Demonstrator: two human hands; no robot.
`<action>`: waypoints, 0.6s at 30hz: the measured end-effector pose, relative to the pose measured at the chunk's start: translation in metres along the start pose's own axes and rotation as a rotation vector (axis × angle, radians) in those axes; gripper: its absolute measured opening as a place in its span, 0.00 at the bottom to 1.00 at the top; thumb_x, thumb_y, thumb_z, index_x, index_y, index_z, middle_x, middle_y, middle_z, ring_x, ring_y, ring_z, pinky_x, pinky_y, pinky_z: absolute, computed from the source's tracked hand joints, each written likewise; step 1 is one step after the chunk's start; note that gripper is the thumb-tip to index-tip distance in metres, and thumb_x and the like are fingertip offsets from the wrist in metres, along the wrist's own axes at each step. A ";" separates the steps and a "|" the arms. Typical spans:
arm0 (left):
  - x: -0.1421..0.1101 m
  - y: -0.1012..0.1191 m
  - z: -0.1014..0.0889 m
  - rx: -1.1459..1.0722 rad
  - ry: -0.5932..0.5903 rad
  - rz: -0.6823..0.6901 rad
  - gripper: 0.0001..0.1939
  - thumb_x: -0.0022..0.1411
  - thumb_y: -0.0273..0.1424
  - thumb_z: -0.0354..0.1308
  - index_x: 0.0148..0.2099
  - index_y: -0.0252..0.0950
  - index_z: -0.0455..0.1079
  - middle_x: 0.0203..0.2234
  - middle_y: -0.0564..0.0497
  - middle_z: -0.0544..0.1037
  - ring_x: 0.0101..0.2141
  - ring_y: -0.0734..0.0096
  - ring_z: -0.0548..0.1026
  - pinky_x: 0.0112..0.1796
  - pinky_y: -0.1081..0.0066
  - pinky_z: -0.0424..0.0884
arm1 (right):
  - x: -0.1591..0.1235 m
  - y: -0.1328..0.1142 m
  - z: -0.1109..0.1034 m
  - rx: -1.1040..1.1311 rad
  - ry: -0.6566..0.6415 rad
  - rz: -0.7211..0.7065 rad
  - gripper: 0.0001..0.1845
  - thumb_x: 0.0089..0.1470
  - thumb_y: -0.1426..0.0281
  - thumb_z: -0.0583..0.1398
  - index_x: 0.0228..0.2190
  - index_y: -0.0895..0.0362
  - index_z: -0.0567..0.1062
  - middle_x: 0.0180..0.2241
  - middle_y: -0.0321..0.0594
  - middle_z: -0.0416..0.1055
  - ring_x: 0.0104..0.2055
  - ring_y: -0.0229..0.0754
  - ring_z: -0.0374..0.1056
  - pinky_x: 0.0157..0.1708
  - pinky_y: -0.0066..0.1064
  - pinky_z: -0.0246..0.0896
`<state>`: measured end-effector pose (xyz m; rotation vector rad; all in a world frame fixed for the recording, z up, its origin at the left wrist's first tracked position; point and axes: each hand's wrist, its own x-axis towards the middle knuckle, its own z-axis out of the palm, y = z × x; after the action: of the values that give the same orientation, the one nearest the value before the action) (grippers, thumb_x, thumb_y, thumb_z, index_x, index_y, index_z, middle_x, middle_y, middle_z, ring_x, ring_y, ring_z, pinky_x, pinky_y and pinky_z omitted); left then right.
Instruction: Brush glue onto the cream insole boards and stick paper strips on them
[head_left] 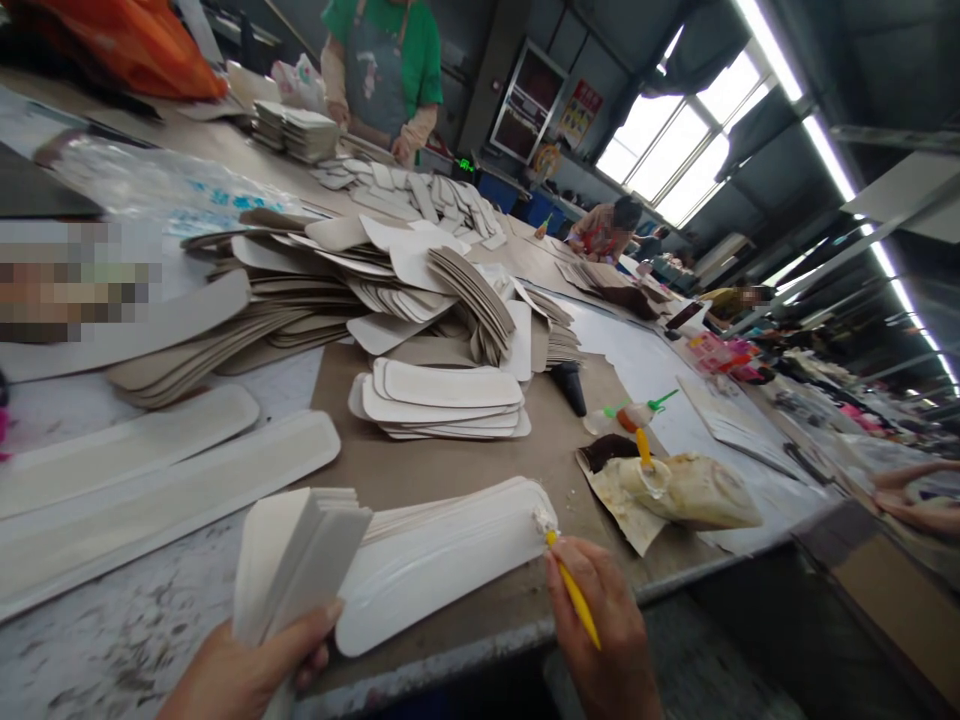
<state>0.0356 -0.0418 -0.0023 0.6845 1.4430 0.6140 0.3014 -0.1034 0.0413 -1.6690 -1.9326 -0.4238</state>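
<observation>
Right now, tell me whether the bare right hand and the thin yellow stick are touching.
Touching. The head view shows the right hand gripping the thin yellow stick, with no gap along its upper shaft.

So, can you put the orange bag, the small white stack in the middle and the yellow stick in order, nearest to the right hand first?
1. Yellow stick: in the right hand.
2. Small white stack: ahead, to the left.
3. Orange bag: far back, left.

1 table — brown sheet, long pale strips
</observation>
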 end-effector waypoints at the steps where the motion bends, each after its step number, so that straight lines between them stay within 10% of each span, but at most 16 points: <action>1: -0.001 0.000 0.000 0.009 -0.004 0.014 0.21 0.34 0.48 0.65 0.13 0.37 0.67 0.11 0.52 0.68 0.19 0.66 0.64 0.27 0.69 0.59 | 0.000 -0.003 0.002 0.025 -0.006 -0.012 0.09 0.57 0.76 0.55 0.40 0.57 0.71 0.34 0.44 0.71 0.38 0.43 0.70 0.38 0.34 0.70; 11: -0.015 0.010 0.003 -0.045 -0.052 0.035 0.19 0.42 0.46 0.63 0.18 0.35 0.67 0.14 0.53 0.69 0.21 0.67 0.65 0.26 0.71 0.61 | 0.003 -0.106 0.035 0.696 0.172 0.281 0.11 0.52 0.79 0.55 0.34 0.53 0.70 0.28 0.37 0.71 0.30 0.38 0.69 0.29 0.28 0.67; 18: -0.016 0.010 0.005 -0.027 0.030 0.015 0.19 0.39 0.46 0.64 0.17 0.35 0.68 0.14 0.51 0.70 0.21 0.67 0.66 0.26 0.71 0.62 | -0.001 -0.056 0.031 0.419 0.110 0.178 0.10 0.54 0.79 0.56 0.37 0.56 0.72 0.30 0.40 0.73 0.34 0.41 0.70 0.35 0.31 0.69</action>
<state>0.0401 -0.0469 0.0154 0.6676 1.4559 0.6568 0.2406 -0.0966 0.0227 -1.4882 -1.6382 -0.0341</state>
